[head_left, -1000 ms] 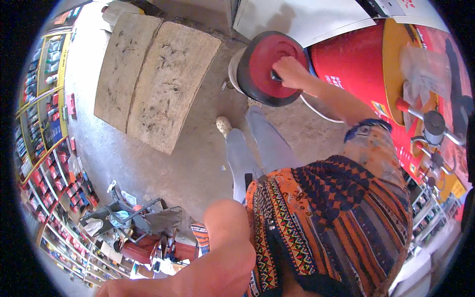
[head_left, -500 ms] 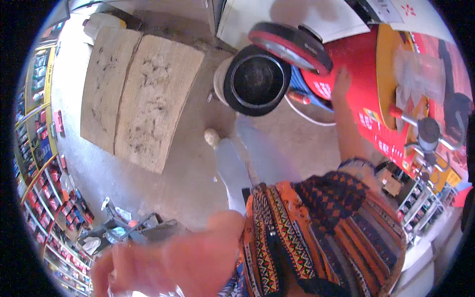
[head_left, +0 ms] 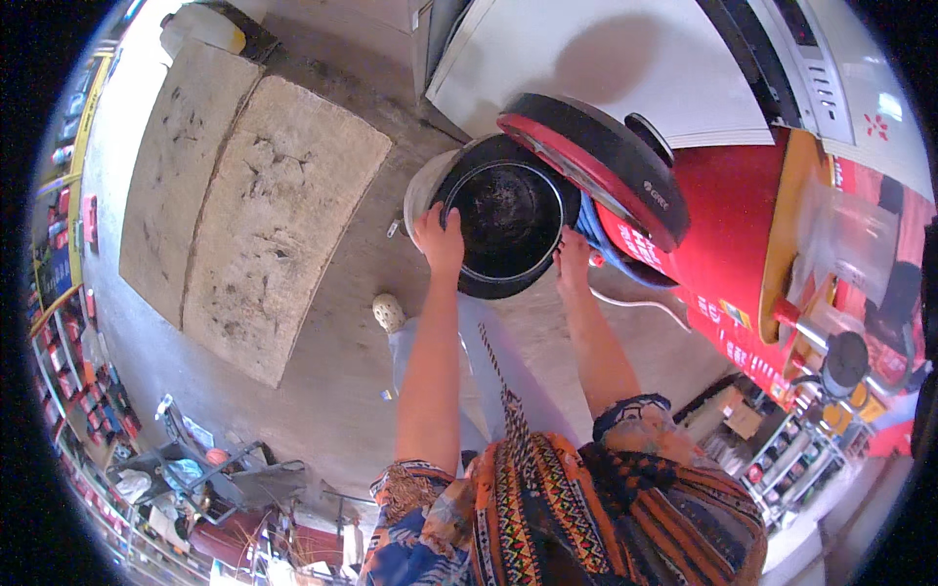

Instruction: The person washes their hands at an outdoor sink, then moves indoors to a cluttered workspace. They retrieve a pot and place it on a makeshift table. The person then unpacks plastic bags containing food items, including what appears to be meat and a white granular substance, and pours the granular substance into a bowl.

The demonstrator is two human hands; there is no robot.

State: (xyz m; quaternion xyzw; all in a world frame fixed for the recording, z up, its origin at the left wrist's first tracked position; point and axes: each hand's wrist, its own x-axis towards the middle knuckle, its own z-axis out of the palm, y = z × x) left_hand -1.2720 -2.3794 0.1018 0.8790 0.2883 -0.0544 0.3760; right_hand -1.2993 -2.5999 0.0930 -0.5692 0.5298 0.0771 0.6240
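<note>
Both hands have come down onto the pot (head_left: 508,220) since the earlier frame, when my left hand (head_left: 440,239) was blurred low in view. Now I see it on the near-left rim, fingers (head_left: 431,217) curled closed around the edge. My right hand (head_left: 573,259) presses the near-right rim, fingers bent over it; how tightly, I cannot tell. Beyond the right fingers the red lid (head_left: 596,161) stands tilted open, blue cloth (head_left: 591,225) just beside them. Left of the left fingers lie two concrete slabs (head_left: 264,205).
</note>
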